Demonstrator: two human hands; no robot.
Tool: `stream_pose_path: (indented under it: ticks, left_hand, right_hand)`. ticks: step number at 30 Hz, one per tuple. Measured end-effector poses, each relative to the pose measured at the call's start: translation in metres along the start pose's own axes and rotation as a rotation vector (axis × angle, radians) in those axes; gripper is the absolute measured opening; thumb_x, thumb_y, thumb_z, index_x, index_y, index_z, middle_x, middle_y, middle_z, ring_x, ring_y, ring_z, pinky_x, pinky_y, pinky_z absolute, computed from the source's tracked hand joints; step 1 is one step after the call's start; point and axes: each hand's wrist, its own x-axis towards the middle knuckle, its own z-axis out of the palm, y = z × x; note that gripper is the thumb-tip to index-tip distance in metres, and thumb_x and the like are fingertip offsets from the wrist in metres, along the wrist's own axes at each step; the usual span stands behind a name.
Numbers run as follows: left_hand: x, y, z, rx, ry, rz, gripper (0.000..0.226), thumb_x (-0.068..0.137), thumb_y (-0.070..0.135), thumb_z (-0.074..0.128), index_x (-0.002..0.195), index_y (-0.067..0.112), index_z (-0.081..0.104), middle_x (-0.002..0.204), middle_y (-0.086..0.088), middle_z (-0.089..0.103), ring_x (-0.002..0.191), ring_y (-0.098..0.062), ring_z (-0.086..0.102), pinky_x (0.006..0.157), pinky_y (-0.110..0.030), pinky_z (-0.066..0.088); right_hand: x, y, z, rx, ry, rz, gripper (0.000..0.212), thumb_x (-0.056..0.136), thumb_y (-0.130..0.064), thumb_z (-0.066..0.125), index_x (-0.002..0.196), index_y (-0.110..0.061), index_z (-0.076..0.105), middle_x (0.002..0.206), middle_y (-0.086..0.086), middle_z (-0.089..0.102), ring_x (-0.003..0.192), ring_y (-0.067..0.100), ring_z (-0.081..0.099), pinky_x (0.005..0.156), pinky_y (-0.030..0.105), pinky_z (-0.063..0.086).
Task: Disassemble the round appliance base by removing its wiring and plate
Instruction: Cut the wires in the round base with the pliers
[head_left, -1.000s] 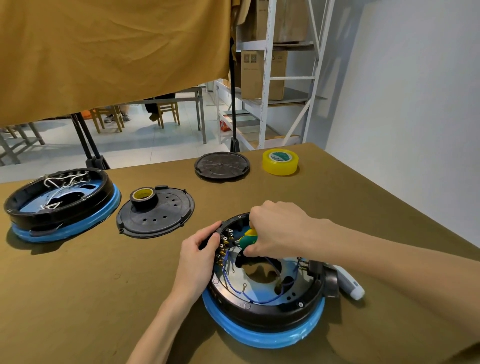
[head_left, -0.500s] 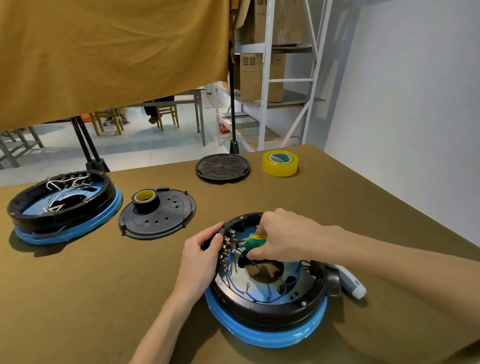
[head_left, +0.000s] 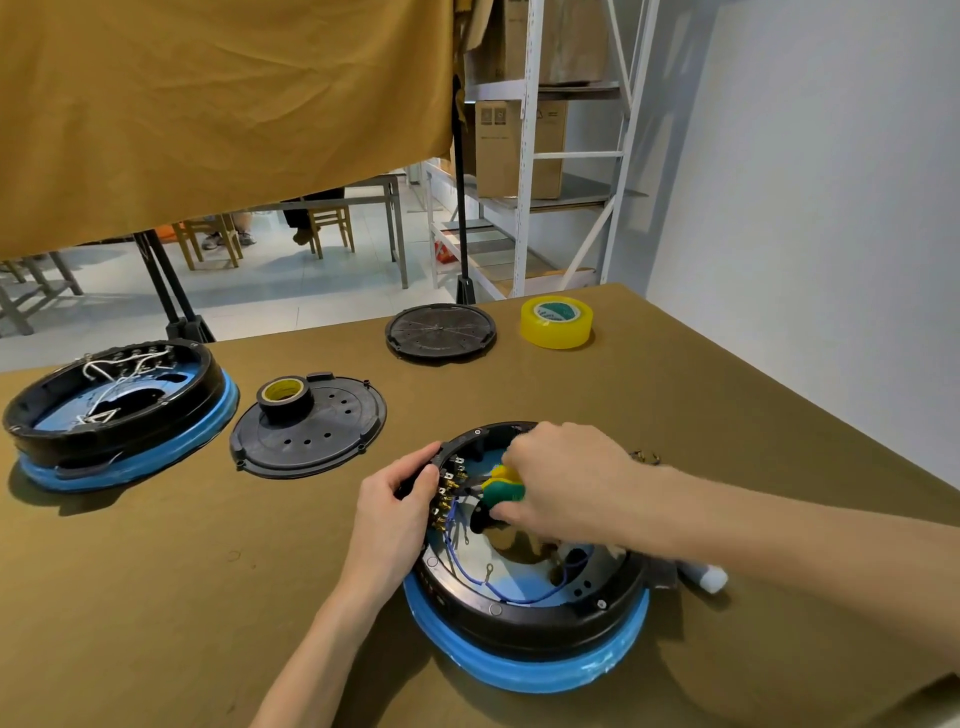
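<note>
A single head-worn view is aimed forward and downward, close over the tabletop (head_left: 156, 571), with shelving (head_left: 530, 156) seen beyond.

Wall (head_left: 810, 182): white, right. Curtain (head_left: 218, 114): ochre, hung upper left. Shelving (head_left: 530, 156): white, boxes stacked. Floor (head_left: 291, 291): pale tiles; wooden chairs (head_left: 208, 244) behind.

The right hand (head_left: 566, 480), gripping the green-and-yellow screwdriver (head_left: 501, 486), slid from about the twelve o'clock part of the round base (head_left: 524, 613) toward its three o'clock side, so more of the handle showed between the fingers. The tool tipped flatter, its tip aimed at the brass terminals (head_left: 447, 491) near nine o'clock. A small cluster of metal bits (head_left: 644, 457) on the table (head_left: 156, 571) beyond the wrist, at about two o'clock from the base, came into sight.
</note>
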Motion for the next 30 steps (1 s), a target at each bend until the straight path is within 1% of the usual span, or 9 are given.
stream_pose_path:
  ticks: [2, 6, 9, 11, 15, 19, 24, 28, 30]
  left_hand:
    - [0.0, 0.001, 0.0, -0.002, 0.002, -0.003, 0.031, 0.104, 0.019, 0.056, 0.13, 0.033, 0.066, 0.114, 0.026, 0.063, 0.113, 0.01, 0.056, 0.083, -0.006, 0.042]
    - [0.001, 0.0, 0.001, 0.0, 0.002, -0.003, 0.032, 0.105, 0.018, 0.055, 0.132, 0.031, 0.066, 0.113, 0.027, 0.063, 0.103, 0.02, 0.056, 0.075, 0.001, 0.044]
    - [0.001, -0.002, 0.001, 0.003, -0.001, 0.0, 0.032, 0.105, 0.017, 0.055, 0.132, 0.029, 0.066, 0.111, 0.03, 0.061, 0.096, 0.031, 0.053, 0.072, 0.005, 0.041]
    - [0.0, -0.001, 0.0, 0.006, 0.0, 0.0, 0.032, 0.105, 0.018, 0.056, 0.133, 0.029, 0.066, 0.114, 0.029, 0.062, 0.098, 0.029, 0.053, 0.074, 0.004, 0.041]
    - [0.0, -0.001, 0.0, -0.003, -0.003, -0.004, 0.032, 0.104, 0.019, 0.056, 0.133, 0.03, 0.065, 0.115, 0.027, 0.062, 0.099, 0.026, 0.054, 0.074, 0.003, 0.043]
    - [0.0, 0.0, -0.001, 0.016, -0.001, 0.003, 0.032, 0.104, 0.02, 0.057, 0.132, 0.032, 0.066, 0.115, 0.03, 0.062, 0.102, 0.026, 0.052, 0.079, 0.001, 0.042]
    - [-0.001, 0.0, 0.0, 0.022, 0.005, 0.007, 0.033, 0.104, 0.019, 0.057, 0.133, 0.03, 0.066, 0.117, 0.024, 0.064, 0.1, 0.026, 0.054, 0.074, 0.004, 0.042]
    - [-0.001, -0.001, 0.0, 0.035, 0.014, 0.012, 0.032, 0.104, 0.019, 0.057, 0.133, 0.029, 0.066, 0.116, 0.027, 0.063, 0.098, 0.031, 0.052, 0.075, 0.006, 0.04]
    - [-0.001, -0.001, 0.0, 0.042, 0.014, 0.01, 0.032, 0.104, 0.02, 0.058, 0.133, 0.029, 0.066, 0.117, 0.025, 0.063, 0.099, 0.029, 0.052, 0.075, 0.005, 0.041]
  right_hand:
    - [0.004, 0.01, -0.008, 0.179, -0.093, 0.061, 0.054, 0.086, -0.063, 0.068, 0.116, -0.018, 0.064, 0.099, 0.003, 0.064, 0.083, 0.023, 0.063, 0.073, 0.04, 0.058]
    - [-0.004, -0.006, 0.006, -0.125, 0.077, -0.056, 0.044, 0.094, -0.056, 0.061, 0.111, -0.016, 0.062, 0.102, 0.007, 0.063, 0.084, 0.028, 0.062, 0.065, 0.036, 0.047]
    - [0.001, 0.006, 0.001, 0.033, 0.003, 0.008, 0.053, 0.09, -0.061, 0.064, 0.118, -0.016, 0.063, 0.102, 0.005, 0.062, 0.087, 0.026, 0.063, 0.07, 0.037, 0.053]
    - [0.003, 0.012, -0.004, 0.175, -0.063, 0.058, 0.058, 0.086, -0.064, 0.068, 0.121, -0.017, 0.064, 0.102, 0.003, 0.062, 0.084, 0.023, 0.061, 0.072, 0.037, 0.054]
    - [-0.004, -0.005, 0.009, -0.082, 0.097, -0.047, 0.044, 0.093, -0.057, 0.061, 0.11, -0.017, 0.063, 0.1, 0.007, 0.062, 0.084, 0.028, 0.062, 0.066, 0.035, 0.046]
    - [0.002, 0.013, 0.0, 0.192, -0.044, 0.055, 0.054, 0.085, -0.063, 0.068, 0.116, -0.018, 0.065, 0.099, 0.003, 0.064, 0.085, 0.023, 0.063, 0.075, 0.04, 0.058]
    - [-0.005, -0.004, 0.014, -0.094, 0.12, -0.052, 0.047, 0.093, -0.057, 0.061, 0.114, -0.015, 0.063, 0.103, 0.008, 0.063, 0.086, 0.029, 0.063, 0.065, 0.036, 0.046]
    - [0.002, 0.013, 0.005, 0.2, -0.041, 0.07, 0.053, 0.085, -0.064, 0.068, 0.112, -0.019, 0.065, 0.094, 0.001, 0.063, 0.083, 0.023, 0.064, 0.072, 0.039, 0.057]
    - [-0.003, 0.005, 0.012, 0.035, 0.039, 0.034, 0.045, 0.09, -0.061, 0.063, 0.105, -0.019, 0.061, 0.091, 0.002, 0.059, 0.081, 0.025, 0.063, 0.066, 0.037, 0.052]
